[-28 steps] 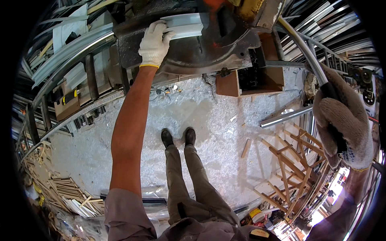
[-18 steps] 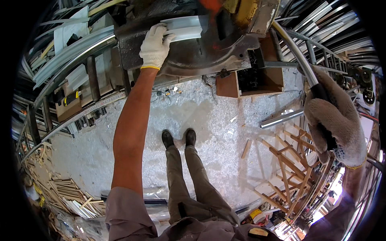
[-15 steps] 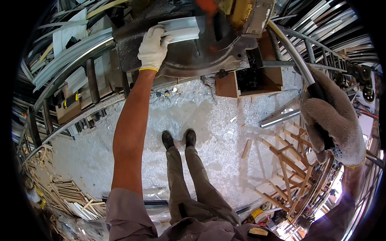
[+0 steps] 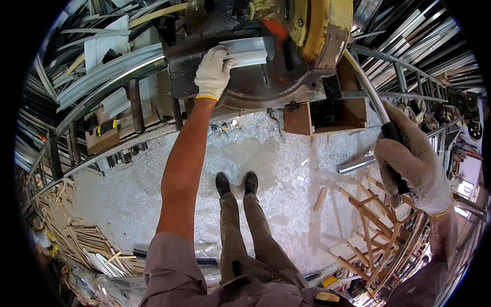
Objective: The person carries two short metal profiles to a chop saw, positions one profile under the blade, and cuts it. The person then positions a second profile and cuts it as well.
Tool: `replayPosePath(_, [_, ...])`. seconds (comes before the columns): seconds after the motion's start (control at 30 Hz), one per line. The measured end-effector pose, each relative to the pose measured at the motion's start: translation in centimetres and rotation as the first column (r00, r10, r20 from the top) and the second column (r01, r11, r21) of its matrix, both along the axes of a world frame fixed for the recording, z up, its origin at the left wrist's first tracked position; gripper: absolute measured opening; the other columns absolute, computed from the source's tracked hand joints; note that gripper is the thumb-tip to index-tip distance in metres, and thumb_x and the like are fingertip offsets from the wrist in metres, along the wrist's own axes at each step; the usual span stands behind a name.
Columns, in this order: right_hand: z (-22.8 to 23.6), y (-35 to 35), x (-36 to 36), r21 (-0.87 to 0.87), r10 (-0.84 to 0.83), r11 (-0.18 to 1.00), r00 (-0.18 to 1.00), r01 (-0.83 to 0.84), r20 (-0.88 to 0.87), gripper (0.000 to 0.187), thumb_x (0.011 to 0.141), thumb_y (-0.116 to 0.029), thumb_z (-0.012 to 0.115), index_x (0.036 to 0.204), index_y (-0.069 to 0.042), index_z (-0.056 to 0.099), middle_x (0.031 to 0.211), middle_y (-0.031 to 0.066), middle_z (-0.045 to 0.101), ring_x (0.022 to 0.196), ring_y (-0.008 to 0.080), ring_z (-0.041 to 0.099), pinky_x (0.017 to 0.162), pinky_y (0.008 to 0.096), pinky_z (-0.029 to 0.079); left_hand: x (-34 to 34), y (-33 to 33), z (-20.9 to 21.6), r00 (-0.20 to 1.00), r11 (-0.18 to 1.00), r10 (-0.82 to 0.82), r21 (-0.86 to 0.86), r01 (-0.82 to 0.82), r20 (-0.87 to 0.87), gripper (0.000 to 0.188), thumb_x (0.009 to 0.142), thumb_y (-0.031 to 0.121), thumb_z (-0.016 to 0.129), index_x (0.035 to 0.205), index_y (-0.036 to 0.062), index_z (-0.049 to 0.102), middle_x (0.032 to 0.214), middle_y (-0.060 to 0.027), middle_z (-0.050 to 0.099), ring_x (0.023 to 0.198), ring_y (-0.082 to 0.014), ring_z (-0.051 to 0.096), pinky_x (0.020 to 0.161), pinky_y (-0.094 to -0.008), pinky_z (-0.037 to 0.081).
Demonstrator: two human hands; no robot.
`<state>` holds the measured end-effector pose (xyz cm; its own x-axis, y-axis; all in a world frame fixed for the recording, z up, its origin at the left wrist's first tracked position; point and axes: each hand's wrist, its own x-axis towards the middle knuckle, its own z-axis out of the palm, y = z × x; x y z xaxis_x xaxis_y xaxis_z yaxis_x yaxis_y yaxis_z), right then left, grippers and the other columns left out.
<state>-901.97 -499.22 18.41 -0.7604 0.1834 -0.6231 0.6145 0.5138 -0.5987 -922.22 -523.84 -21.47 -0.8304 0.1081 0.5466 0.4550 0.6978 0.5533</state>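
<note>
My left hand (image 4: 214, 74), in a white knit glove with a yellow cuff, presses and holds a short pale metal profile (image 4: 248, 53) on the dark saw table (image 4: 186, 74). The profile's far end lies close to the saw's orange part (image 4: 276, 28). My right hand (image 4: 417, 158), gloved in greyish knit, is wrapped round the black grip (image 4: 392, 132) of a metal lever (image 4: 371, 92). That lever runs up to the worn yellow saw head (image 4: 319, 33). The blade itself is hard to make out.
An open wooden box (image 4: 302, 120) stands below the saw table. Metal profiles (image 4: 117, 69) lie on the rack at left, beside a yellow-and-black cutter (image 4: 106, 127). Wooden trestles (image 4: 371, 225) stand at lower right; wood strips (image 4: 89, 243) are piled at lower left.
The whole view has shifted, so the saw and table appear further right and lower. Against the surroundings, my right hand has moved left with the lever. My left hand still holds the profile.
</note>
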Motion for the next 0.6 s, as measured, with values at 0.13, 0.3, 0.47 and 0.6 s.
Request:
replayPosePath(0.13, [0.1,0.0,-0.2,-0.033,0.026,0.999,1.000,-0.026,0.011,0.064,0.101,-0.016,0.063,0.154,0.009,0.037,0.073,0.0012,0.053,0.046,0.0094,0.055,0.036,0.0241,0.044,-0.3,-0.7,-0.2,0.995,0.999,-0.021,-0.031,0.019,-0.097,0.028,0.093,0.027,0.077,0.106,0.0049,0.066,0.118,-0.0129,0.070,0.097,-0.0380,0.071,0.076,-0.0449,0.059])
replayPosePath(0.3, [0.1,0.5,-0.1,-0.001,0.028,1.000,1.000,-0.028,0.001,0.068,0.100,-0.016,0.064,0.156,0.009,0.035,0.076,0.0022,0.055,0.047,0.0086,0.055,0.037,0.0231,0.044,-0.3,-0.2,-0.1,0.997,0.998,-0.024,-0.057,0.020,-0.068,0.030,0.092,0.026,0.078,0.110,0.0049,0.066,0.115,-0.0143,0.069,0.098,-0.0400,0.068,0.080,-0.0481,0.057])
replayPosePath(0.47, [-0.7,1.0,0.2,0.044,0.050,0.998,0.998,-0.047,-0.048,0.074,0.098,-0.013,0.063,0.159,0.010,0.029,0.077,0.0041,0.058,0.045,0.0082,0.056,0.037,0.0215,0.045,-0.5,-0.6,-0.2,0.984,0.997,-0.034,-0.081,0.020,-0.176,0.032,0.091,0.025,0.078,0.111,0.0041,0.065,0.114,-0.0160,0.067,0.099,-0.0414,0.066,0.083,-0.0500,0.055])
replayPosePath(0.6, [-0.8,1.3,0.2,0.056,0.055,0.997,0.997,-0.052,-0.054,0.074,0.099,-0.013,0.063,0.159,0.010,0.029,0.076,0.0039,0.058,0.045,0.0085,0.056,0.036,0.0218,0.045,-0.6,-0.6,-0.6,0.991,0.998,-0.048,-0.044,0.043,-0.126,0.033,0.092,0.027,0.079,0.111,0.0036,0.064,0.114,-0.0168,0.067,0.097,-0.0415,0.066,0.081,-0.0489,0.056])
